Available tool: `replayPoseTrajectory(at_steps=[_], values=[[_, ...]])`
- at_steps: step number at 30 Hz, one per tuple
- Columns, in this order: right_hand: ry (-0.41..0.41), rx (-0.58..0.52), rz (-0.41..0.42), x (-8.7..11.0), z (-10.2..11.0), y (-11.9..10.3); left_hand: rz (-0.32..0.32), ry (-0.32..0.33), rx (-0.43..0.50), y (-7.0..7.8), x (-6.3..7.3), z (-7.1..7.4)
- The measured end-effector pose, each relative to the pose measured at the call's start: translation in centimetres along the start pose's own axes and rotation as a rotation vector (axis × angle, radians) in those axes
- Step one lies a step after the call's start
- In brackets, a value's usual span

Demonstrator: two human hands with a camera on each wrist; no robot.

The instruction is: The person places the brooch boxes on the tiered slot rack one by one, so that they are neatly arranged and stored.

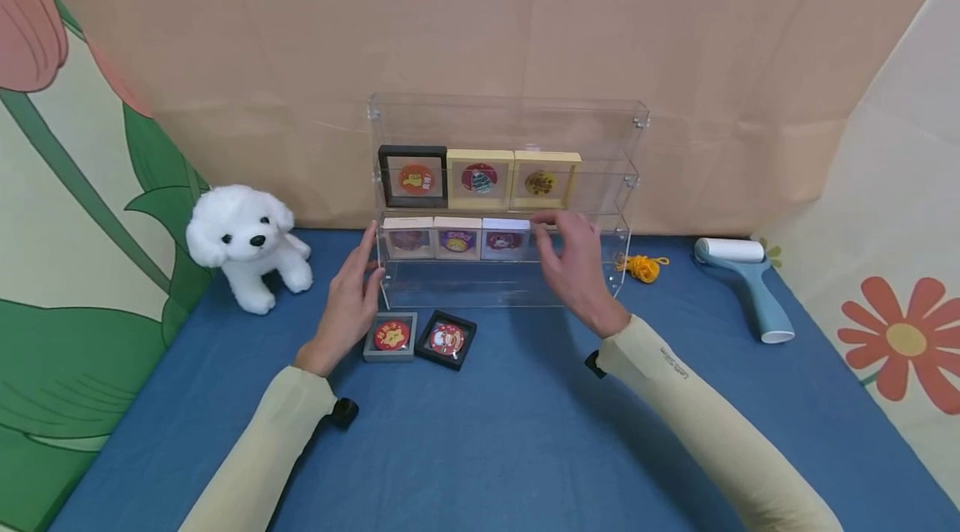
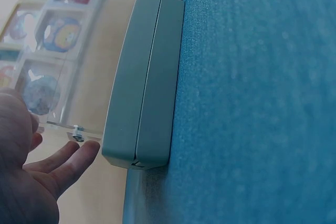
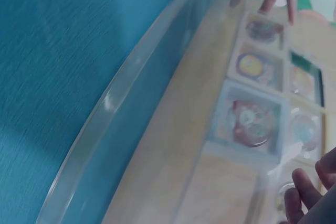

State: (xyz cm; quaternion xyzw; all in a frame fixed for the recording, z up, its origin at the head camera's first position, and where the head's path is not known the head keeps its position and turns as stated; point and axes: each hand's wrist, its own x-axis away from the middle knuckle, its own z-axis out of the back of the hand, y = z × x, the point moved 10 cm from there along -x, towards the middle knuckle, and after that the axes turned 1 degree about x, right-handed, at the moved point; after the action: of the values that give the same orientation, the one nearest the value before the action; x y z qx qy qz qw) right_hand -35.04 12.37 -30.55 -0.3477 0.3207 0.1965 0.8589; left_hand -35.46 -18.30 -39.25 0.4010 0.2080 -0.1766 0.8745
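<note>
A clear acrylic tiered display stand [image 1: 480, 292] stands at the table's back. My left hand [image 1: 347, 298] is at its left side, fingers extended along the side panel. On the lower tier sit three pale framed badges, the rightmost a lavender-edged frame [image 1: 506, 240]. My right hand [image 1: 573, 261] is beside that frame, fingers loosely bent; in the right wrist view its fingertips [image 3: 302, 187] hold nothing. A black frame [image 1: 412, 203] and two cream frames [image 1: 480, 200] fill part of the tier above. A grey frame [image 1: 390, 357] and a black frame [image 1: 447, 361] lie before the stand.
A white plush dog [image 1: 251, 244] sits left of the stand. To the right are a bundle of orange-yellow cord [image 1: 645, 268] and a blue-handled lint roller [image 1: 757, 290]. Brown paper [image 1: 480, 23] hangs behind, and a blue cloth [image 1: 480, 449] covers the table.
</note>
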Motion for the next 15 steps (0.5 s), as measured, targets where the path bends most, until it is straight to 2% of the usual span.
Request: replayPoseTrajectory(at_steps=[7,15], values=[[-0.081,-0.089,-0.020,1.0,0.6,-1.2,-0.001,0.008,0.004,0.1,0.0,0.1],[-0.188,-0.136,-0.055,2.7,0.7,-1.9,-0.007,0.006,0.003,0.2,0.0,0.1]])
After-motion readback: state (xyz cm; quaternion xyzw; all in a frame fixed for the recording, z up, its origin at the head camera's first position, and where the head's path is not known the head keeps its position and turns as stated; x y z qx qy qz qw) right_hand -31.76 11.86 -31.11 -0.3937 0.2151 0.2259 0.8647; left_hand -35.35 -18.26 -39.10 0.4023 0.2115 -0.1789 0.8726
